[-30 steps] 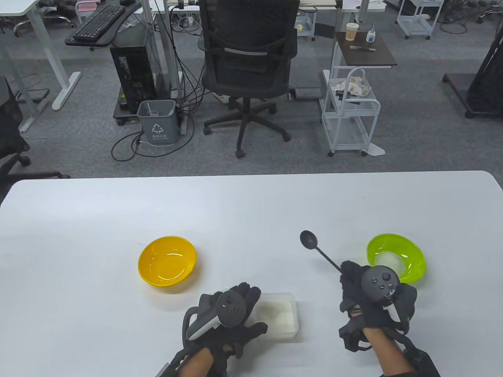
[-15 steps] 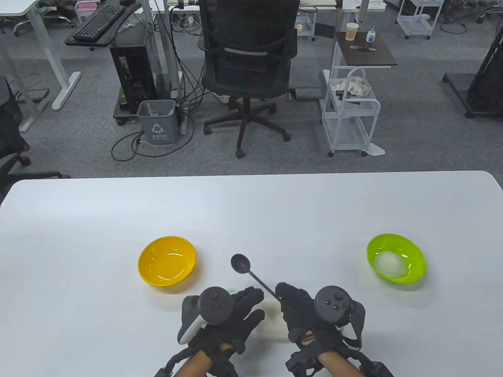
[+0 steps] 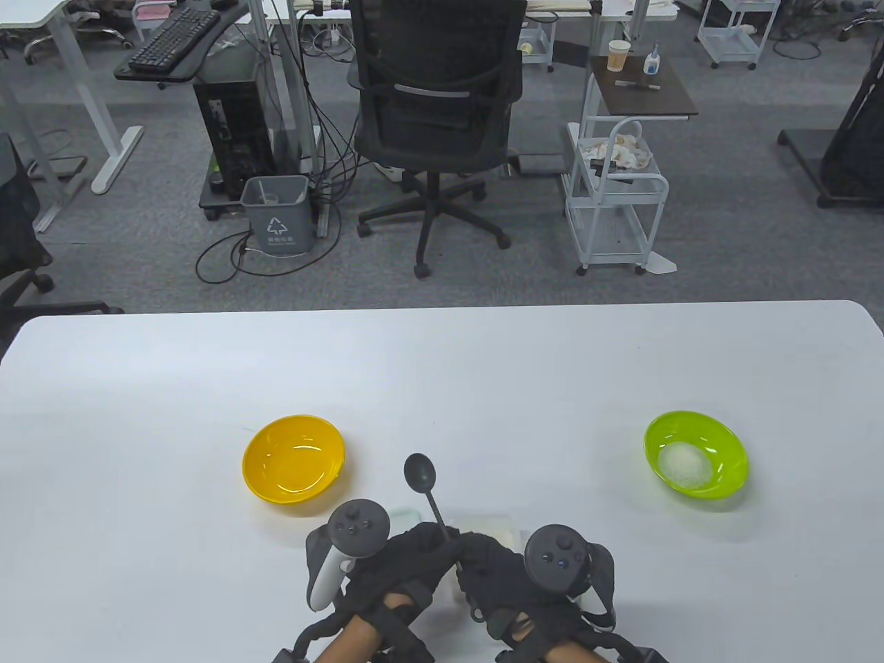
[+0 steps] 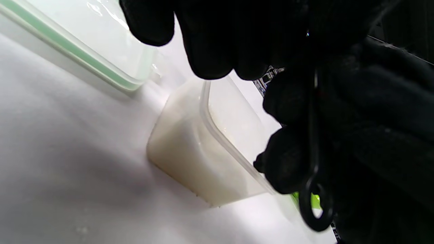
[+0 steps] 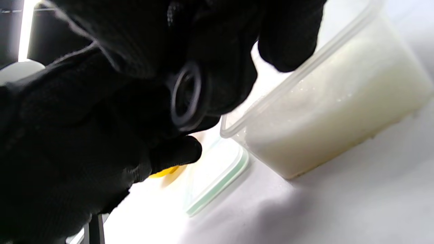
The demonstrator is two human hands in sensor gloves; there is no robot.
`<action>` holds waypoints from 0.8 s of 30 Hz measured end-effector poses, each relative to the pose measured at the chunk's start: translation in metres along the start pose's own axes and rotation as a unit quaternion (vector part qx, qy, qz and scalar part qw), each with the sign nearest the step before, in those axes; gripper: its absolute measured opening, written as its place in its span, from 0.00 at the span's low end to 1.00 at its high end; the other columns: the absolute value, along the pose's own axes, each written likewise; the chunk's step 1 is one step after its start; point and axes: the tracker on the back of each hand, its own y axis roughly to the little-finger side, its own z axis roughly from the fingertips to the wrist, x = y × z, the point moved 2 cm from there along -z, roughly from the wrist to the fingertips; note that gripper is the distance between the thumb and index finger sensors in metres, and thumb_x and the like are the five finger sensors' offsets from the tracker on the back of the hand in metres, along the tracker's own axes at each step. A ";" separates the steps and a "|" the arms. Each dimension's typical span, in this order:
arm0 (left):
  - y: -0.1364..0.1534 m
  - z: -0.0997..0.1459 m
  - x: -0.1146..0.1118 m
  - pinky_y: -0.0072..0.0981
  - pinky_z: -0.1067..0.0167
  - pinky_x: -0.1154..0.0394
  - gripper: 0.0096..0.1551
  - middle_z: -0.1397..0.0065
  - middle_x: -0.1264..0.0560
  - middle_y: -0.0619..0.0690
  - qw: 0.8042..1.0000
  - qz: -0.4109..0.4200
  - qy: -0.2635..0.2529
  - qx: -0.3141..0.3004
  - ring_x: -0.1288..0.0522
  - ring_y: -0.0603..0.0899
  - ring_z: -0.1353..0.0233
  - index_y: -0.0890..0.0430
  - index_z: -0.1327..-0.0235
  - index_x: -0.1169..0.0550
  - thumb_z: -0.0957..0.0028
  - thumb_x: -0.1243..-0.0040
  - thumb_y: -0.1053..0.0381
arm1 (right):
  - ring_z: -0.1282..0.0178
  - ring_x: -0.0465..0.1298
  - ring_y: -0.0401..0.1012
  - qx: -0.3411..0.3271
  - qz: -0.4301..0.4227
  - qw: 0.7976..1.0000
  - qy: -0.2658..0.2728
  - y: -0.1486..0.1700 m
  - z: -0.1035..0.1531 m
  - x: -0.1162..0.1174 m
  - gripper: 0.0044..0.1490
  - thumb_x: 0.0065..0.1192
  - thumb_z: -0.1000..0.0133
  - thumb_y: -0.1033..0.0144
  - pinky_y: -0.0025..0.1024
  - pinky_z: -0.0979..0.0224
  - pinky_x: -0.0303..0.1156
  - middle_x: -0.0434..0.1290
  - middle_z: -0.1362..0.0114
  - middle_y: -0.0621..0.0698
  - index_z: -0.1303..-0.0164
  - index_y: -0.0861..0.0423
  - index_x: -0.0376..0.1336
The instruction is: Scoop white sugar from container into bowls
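A black spoon [image 3: 420, 473] sticks up and away from between my two hands, its bowl empty. My left hand [image 3: 414, 556] and right hand [image 3: 487, 563] meet over the clear sugar container [image 3: 498, 526], and both close around the spoon's handle. The handle's ring end shows in the left wrist view [image 4: 315, 206] and the right wrist view [image 5: 185, 96]. The container holds white sugar [image 5: 325, 118] and also shows in the left wrist view [image 4: 190, 156]. The yellow bowl [image 3: 293, 464] is empty. The green bowl [image 3: 697, 461] holds a mound of sugar.
The container's lid [image 3: 404, 514], clear with a green rim, lies flat just left of the container, between it and the yellow bowl; it also shows in both wrist views [image 4: 84, 51] [image 5: 217, 179]. The table's near edge is right behind my hands.
My right hand has carried the spoon from beside the green bowl leftward to the container. It now meets my left hand, which has shifted right onto the handle.
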 end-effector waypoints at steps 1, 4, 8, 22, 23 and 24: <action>0.000 0.000 0.001 0.53 0.23 0.33 0.25 0.27 0.24 0.34 1.000 -0.010 -0.011 0.002 0.22 0.49 0.25 0.35 0.41 0.24 0.52 0.42 0.33 | 0.48 0.83 0.42 -0.004 0.000 1.000 -0.003 0.002 0.000 0.000 0.34 0.62 0.45 0.58 0.48 0.27 0.69 0.73 0.33 0.54 0.28 0.50 0.57; -0.001 0.000 0.004 0.54 0.23 0.33 0.23 0.28 0.23 0.34 0.999 -0.028 -0.026 -0.003 0.21 0.49 0.25 0.34 0.42 0.24 0.51 0.42 0.34 | 0.47 0.82 0.45 -0.005 -0.010 1.000 0.000 0.003 0.000 -0.003 0.36 0.63 0.46 0.52 0.50 0.26 0.67 0.73 0.32 0.55 0.28 0.50 0.59; -0.006 0.004 0.015 0.53 0.24 0.32 0.23 0.29 0.20 0.37 0.990 -0.105 -0.097 -0.018 0.18 0.51 0.29 0.33 0.43 0.22 0.53 0.42 0.35 | 0.46 0.82 0.46 -0.018 0.009 1.000 0.022 0.007 0.000 -0.015 0.36 0.64 0.47 0.49 0.51 0.26 0.66 0.73 0.31 0.56 0.28 0.49 0.60; -0.026 0.012 0.042 0.43 0.38 0.21 0.24 0.48 0.14 0.32 0.907 -0.384 -0.161 -0.059 0.09 0.44 0.53 0.30 0.42 0.21 0.54 0.40 0.37 | 0.22 0.66 0.58 0.022 0.217 0.975 -0.037 0.023 -0.016 -0.059 0.49 0.66 0.48 0.42 0.59 0.21 0.57 0.53 0.16 0.63 0.20 0.49 0.52; -0.026 0.013 0.043 0.43 0.38 0.20 0.24 0.48 0.14 0.32 0.902 -0.397 -0.161 -0.058 0.09 0.43 0.54 0.30 0.42 0.20 0.54 0.40 0.37 | 0.20 0.64 0.59 0.032 0.226 0.972 -0.057 0.026 -0.018 -0.058 0.50 0.66 0.48 0.41 0.60 0.20 0.56 0.51 0.15 0.63 0.19 0.49 0.50; -0.025 0.014 0.045 0.42 0.39 0.20 0.24 0.48 0.14 0.31 0.892 -0.417 -0.164 -0.057 0.09 0.43 0.55 0.30 0.43 0.20 0.54 0.39 0.37 | 0.18 0.61 0.59 0.036 0.238 0.967 -0.082 0.029 -0.021 -0.058 0.52 0.66 0.49 0.40 0.60 0.20 0.55 0.48 0.14 0.63 0.18 0.48 0.48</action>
